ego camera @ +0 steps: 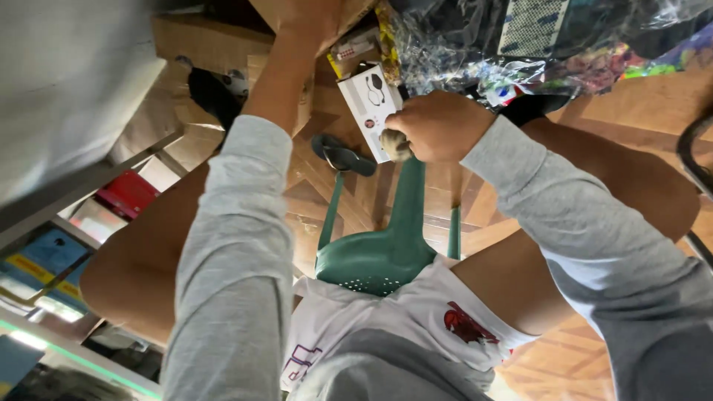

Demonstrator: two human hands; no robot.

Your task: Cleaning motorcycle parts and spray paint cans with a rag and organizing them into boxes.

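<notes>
While you sit on the green plastic stool (386, 256), your right hand (438, 126) is closed in a fist around a small fuzzy tan thing (395, 145) and presses against a white box (369, 104) with a dark picture on it. The box is near the middle, a bit far from you, just above the stool's seat edge. Your left hand (308, 18) reaches far up to a brown cardboard box (223, 52) at the top; the edge cuts off its fingers, so I cannot tell if it grips or only touches.

Hold the white box flat and steady, I think, because your fist only covers one corner and it could tip. Keep the fuzzy thing tucked in your palm so it does not drop. Move your left arm slowly, since it is stretched out a long way.

Look around you. A crinkly clear plastic bag (520, 44) full of colourful things hangs at the far right, touching or almost touching your right hand, and it could catch on the box. A dark sandal (345, 157) lies on the wooden floor (639, 96) just left of the box. A black and white shoe (212, 89) sits by the cardboard box. Metal shelves (82, 193) with a red thing (128, 193) stand at the left, close to your left knee.
</notes>
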